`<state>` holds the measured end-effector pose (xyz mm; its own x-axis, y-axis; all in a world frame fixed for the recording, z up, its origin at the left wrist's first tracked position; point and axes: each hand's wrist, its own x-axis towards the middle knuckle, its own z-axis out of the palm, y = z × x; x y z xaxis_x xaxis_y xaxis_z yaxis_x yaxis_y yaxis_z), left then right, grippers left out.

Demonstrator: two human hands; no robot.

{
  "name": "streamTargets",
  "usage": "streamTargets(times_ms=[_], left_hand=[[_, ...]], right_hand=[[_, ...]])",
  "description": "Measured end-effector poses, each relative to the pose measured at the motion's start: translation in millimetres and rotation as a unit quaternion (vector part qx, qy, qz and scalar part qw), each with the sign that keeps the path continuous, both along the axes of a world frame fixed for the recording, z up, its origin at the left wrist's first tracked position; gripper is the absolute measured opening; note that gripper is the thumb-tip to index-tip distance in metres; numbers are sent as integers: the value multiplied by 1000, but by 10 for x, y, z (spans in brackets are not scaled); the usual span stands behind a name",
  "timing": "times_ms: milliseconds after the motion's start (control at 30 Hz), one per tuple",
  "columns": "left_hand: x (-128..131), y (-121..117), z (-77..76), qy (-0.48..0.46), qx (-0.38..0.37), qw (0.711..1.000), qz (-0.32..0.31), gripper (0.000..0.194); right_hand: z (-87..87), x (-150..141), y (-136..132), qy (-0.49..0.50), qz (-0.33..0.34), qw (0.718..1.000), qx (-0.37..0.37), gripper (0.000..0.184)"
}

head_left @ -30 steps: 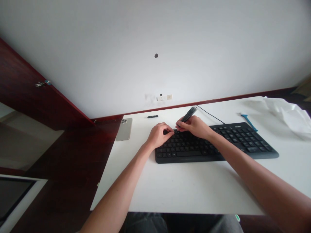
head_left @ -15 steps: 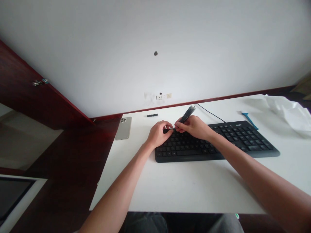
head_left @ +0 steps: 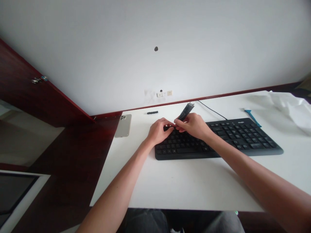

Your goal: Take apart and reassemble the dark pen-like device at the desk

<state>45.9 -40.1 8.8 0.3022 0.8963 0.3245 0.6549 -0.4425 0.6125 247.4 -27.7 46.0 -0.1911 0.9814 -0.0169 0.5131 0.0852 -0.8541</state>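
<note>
A black keyboard [head_left: 189, 150] lies on the white table. My left hand [head_left: 159, 131] rests at its back left corner, thumb on the key side and curled index finger at the back edge. My right hand [head_left: 193, 126] grips a dark pen-like tool [head_left: 186, 111], tilted, its grey end pointing up and away. The tool's lower tip is hidden by my fingers, close to the left fingertips over the upper left keys. Whether a small part lies between the fingertips is too hard to see.
A phone [head_left: 123, 125] lies face down at the table's left edge. Behind my hands sits a short row of small black pieces [head_left: 152, 112]. A blue tool [head_left: 252, 118] touches the keyboard's back right, near white crumpled sheeting [head_left: 291, 106]. A cable [head_left: 211, 109] runs backward.
My left index finger has come closer to the thumb and the right fingertips. The tool in my right hand has shifted slightly. The whole view has moved a little.
</note>
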Motion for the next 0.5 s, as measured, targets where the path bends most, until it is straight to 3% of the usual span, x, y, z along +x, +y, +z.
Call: streamTargets(times_ms=[100, 300, 500], left_hand=[[-4, 5, -7, -1, -3, 1000, -3, 12], [-12, 22, -20, 0, 6, 1000, -5, 5], [1, 15, -6, 19, 11, 1000, -1, 5]], right_hand=[[-20, 4, 4, 11, 9, 1000, 13, 19], [-38, -24, -3, -93, 92, 980, 148, 25], [-94, -90, 29, -106, 123, 975, 149, 37]])
